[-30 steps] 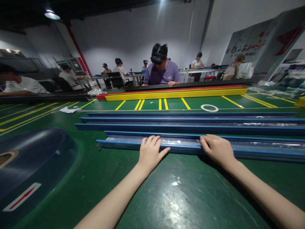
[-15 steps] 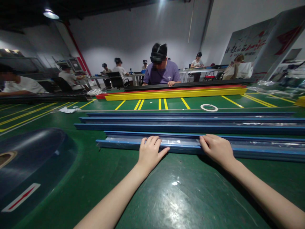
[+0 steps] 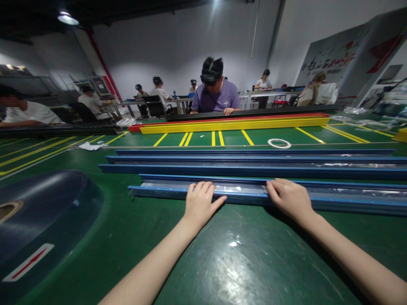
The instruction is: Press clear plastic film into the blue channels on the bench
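A long blue channel-shaped strip [image 3: 241, 198] lies across the green table in front of me, with clear film along its trough. My left hand [image 3: 200, 201] rests over its near rim, fingers lying in the trough and thumb stretched out to the right along the edge. Further right, my right hand [image 3: 289, 195] is closed on the same strip, its fingers curled inside the trough near the far rim; some fingertips are hidden. Just beyond lie more blue strips [image 3: 222, 170], side by side and apart from both hands.
A dark curved panel [image 3: 60, 212] with a red-and-white label stands at the left. Past the blue strips are a white ring [image 3: 279, 143], a yellow strip [image 3: 235, 126], and a red one behind it. A co-worker in purple [image 3: 216, 97] sits opposite; several others work further back.
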`<state>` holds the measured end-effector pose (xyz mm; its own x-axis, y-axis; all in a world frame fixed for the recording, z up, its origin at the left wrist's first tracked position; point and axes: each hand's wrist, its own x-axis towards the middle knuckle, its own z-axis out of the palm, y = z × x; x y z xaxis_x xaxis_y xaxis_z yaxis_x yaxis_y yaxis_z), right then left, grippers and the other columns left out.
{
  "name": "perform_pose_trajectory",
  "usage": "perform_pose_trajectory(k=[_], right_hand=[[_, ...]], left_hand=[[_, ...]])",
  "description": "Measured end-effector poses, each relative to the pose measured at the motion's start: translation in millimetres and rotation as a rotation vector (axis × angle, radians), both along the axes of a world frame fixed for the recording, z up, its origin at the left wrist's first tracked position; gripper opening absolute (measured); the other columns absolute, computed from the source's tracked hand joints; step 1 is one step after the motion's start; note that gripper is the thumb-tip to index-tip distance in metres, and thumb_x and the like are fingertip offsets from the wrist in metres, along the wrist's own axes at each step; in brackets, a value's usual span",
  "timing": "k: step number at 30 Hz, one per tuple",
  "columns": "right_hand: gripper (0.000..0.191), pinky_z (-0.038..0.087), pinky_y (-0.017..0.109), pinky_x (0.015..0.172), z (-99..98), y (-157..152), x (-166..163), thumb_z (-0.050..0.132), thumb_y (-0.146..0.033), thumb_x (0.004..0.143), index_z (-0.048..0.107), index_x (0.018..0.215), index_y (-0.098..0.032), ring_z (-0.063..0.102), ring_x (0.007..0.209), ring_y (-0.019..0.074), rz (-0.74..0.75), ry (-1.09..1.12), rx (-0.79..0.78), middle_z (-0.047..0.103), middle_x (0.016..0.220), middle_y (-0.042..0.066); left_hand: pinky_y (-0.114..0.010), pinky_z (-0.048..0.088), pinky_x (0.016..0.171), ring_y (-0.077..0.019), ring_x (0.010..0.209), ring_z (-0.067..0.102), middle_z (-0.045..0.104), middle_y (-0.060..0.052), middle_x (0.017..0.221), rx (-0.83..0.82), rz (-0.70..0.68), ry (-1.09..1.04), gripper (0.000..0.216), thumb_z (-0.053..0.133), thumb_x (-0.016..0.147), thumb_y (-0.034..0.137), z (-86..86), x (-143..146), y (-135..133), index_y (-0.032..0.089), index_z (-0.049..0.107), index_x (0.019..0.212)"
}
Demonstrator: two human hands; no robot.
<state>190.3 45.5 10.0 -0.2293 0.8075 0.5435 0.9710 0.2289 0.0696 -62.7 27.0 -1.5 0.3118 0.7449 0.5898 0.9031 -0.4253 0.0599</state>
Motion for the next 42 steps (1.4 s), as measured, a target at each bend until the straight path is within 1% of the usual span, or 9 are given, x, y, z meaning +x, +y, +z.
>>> perform_pose_trajectory(k=[13, 24, 27, 35, 39, 42], right_hand=[[0.045, 0.022, 0.024, 0.050, -0.1, 0, -1, 0.030, -0.036, 0.085, 0.056, 0.052, -0.018, 0.049, 0.053, 0.0104, -0.004, 0.006, 0.005, 0.057, 0.057, 0.003], [0.047, 0.022, 0.024, 0.049, 0.5, 0, -1, 0.028, -0.037, 0.085, 0.056, 0.053, -0.018, 0.049, 0.053, 0.0106, 0.007, 0.004, 0.000, 0.057, 0.057, 0.003], [0.047, 0.022, 0.024, 0.049, 2.4, 0, 0, 0.027, -0.038, 0.085, 0.057, 0.054, -0.018, 0.050, 0.053, 0.0110, 0.017, -0.003, -0.050, 0.058, 0.059, 0.003], [0.047, 0.027, 0.024, 0.049, 12.1, 5, 1, 0.026, -0.043, 0.084, 0.059, 0.060, -0.021, 0.056, 0.059, 0.0155, 0.010, 0.004, -0.312, 0.065, 0.067, 0.004], [0.047, 0.030, 0.024, 0.051, 14.8, 7, 1, 0.026, -0.043, 0.084, 0.061, 0.061, -0.021, 0.058, 0.060, 0.0170, 0.035, 0.013, -0.364, 0.065, 0.066, 0.004], [0.046, 0.032, 0.024, 0.052, 18.3, 8, 0, 0.027, -0.042, 0.085, 0.061, 0.063, -0.021, 0.060, 0.061, 0.0172, 0.068, 0.004, -0.413, 0.066, 0.067, 0.004]], left_hand=[[-0.035, 0.036, 0.079, -0.0200, 0.090, 0.056, 0.064, -0.006, 0.096, 0.010, -0.001, 0.011, 0.035, 0.047, 0.081, 0.048, -0.3, 0, 0, 0.016, 0.059, 0.089], [-0.035, 0.036, 0.075, -0.0202, 0.088, 0.056, 0.064, -0.006, 0.093, 0.021, 0.009, 0.019, 0.035, 0.047, 0.080, 0.049, -1.3, 0, 1, 0.017, 0.059, 0.087], [-0.035, 0.036, 0.074, -0.0204, 0.087, 0.055, 0.063, -0.007, 0.093, 0.015, 0.016, 0.024, 0.037, 0.045, 0.081, 0.050, -1.6, 0, 1, 0.017, 0.059, 0.087], [-0.035, 0.035, 0.074, -0.0201, 0.088, 0.055, 0.063, -0.006, 0.093, 0.012, 0.018, 0.016, 0.038, 0.044, 0.081, 0.052, -3.9, 0, 3, 0.017, 0.059, 0.087], [-0.034, 0.036, 0.073, -0.0198, 0.087, 0.054, 0.062, -0.006, 0.092, 0.018, 0.014, 0.017, 0.037, 0.045, 0.080, 0.051, -4.0, 0, 3, 0.017, 0.059, 0.086], [-0.034, 0.036, 0.072, -0.0197, 0.085, 0.054, 0.062, -0.006, 0.088, -0.001, 0.011, 0.039, 0.036, 0.044, 0.081, 0.051, -1.4, 0, 3, 0.018, 0.058, 0.081]])
